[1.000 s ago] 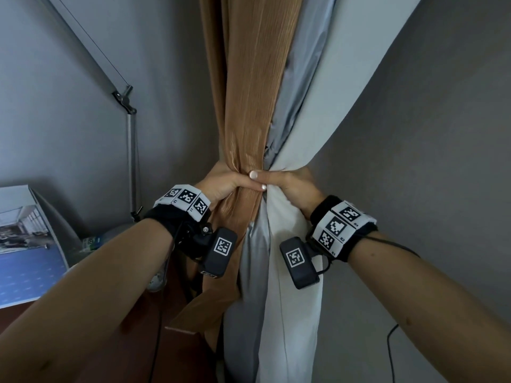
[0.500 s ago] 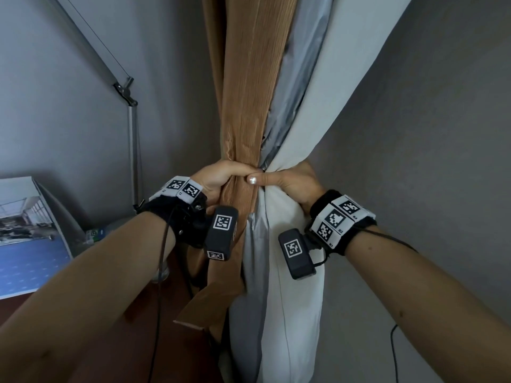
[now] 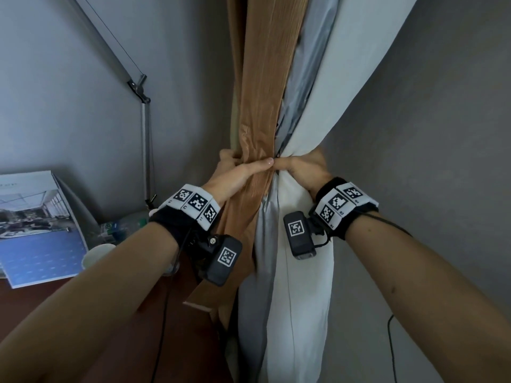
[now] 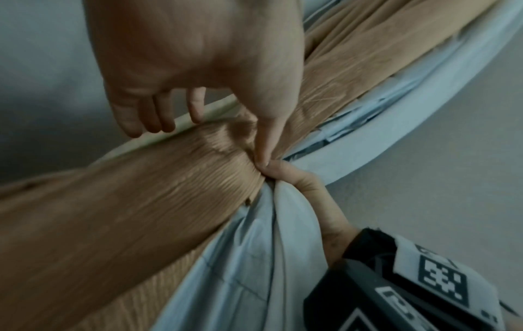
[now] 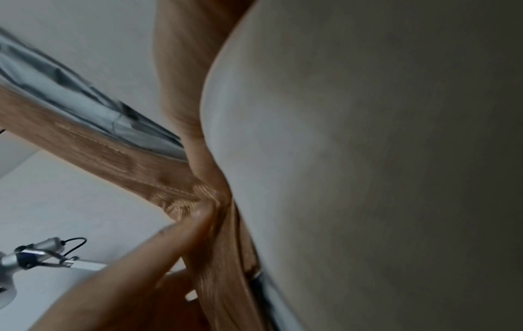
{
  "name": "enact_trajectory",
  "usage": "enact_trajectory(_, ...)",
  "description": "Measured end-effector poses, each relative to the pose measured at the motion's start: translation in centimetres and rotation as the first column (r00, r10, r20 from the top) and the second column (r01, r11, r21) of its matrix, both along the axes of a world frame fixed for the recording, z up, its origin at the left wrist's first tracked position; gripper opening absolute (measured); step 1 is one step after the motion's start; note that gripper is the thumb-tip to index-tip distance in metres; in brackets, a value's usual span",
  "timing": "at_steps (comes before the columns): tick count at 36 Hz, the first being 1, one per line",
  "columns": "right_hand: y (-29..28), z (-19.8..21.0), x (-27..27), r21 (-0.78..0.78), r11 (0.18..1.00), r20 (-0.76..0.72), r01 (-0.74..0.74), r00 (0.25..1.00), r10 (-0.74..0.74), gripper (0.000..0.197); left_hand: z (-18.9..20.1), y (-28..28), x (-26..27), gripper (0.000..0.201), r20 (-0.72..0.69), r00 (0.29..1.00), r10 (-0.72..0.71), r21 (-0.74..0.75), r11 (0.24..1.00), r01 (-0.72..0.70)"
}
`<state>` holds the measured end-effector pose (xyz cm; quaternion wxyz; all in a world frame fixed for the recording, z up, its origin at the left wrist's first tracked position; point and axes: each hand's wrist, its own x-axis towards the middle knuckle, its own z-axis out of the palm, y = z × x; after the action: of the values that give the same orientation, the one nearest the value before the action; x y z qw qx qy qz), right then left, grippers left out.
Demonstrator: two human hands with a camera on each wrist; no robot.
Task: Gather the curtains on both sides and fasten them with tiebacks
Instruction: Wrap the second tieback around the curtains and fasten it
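A gathered curtain bundle hangs down the middle: a ribbed brown curtain (image 3: 265, 87), a grey lining (image 3: 307, 64) and a white curtain (image 3: 301, 286). My left hand (image 3: 246, 168) grips the brown curtain (image 4: 158, 192), thumb (image 4: 267, 138) across its front and fingers (image 4: 147, 121) curled behind. My right hand (image 3: 302, 170) wraps the white curtain (image 4: 285, 224) from the right, and its thumb (image 4: 300, 185) meets the left thumb tip. The white curtain (image 5: 353, 156) hides most of the right hand in the right wrist view. A flat brown strip end (image 3: 201, 297) hangs below my left wrist; I cannot tell whether it is a tieback.
Grey walls close in on both sides. A jointed metal lamp arm (image 3: 145, 128) stands at the left wall. On the dark wooden desk (image 3: 83, 313) below it are a blue booklet (image 3: 38, 230), a plastic bottle (image 3: 121, 225) and a white cup (image 3: 96, 257). A black cable (image 3: 391, 344) hangs at lower right.
Both hands keep their hold and sit a little higher on the bundle. My left thumb now stretches further across the brown curtain, to the right thumb.
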<state>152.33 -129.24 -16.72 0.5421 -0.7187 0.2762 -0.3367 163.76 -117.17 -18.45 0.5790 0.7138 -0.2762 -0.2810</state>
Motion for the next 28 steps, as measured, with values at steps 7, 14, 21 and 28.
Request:
enact_trajectory(7,-0.2,0.6,0.7,0.064,0.994,-0.015,0.085,0.996,-0.084,0.055,1.6,0.9,-0.1,0.048,0.342,0.931,0.130,0.084,0.982,-0.168)
enact_trajectory(14,-0.6,0.4,0.7,0.046,0.991,0.008,0.126,0.992,-0.126,0.071,0.1,1.7,-1.7,0.055,0.527,0.834,-0.162,0.335,0.942,-0.029)
enact_trajectory(21,-1.1,0.0,0.4,0.080,0.991,0.005,0.112,0.994,-0.113,0.064,0.0,0.9,-3.5,0.049,0.620,0.645,-0.447,0.581,0.814,0.006)
enact_trajectory(28,-1.9,-0.2,-0.4,0.115,0.990,-0.025,0.081,0.997,-0.079,0.080,0.5,1.2,-3.0,0.020,0.555,0.589,-0.588,0.657,0.744,0.124)
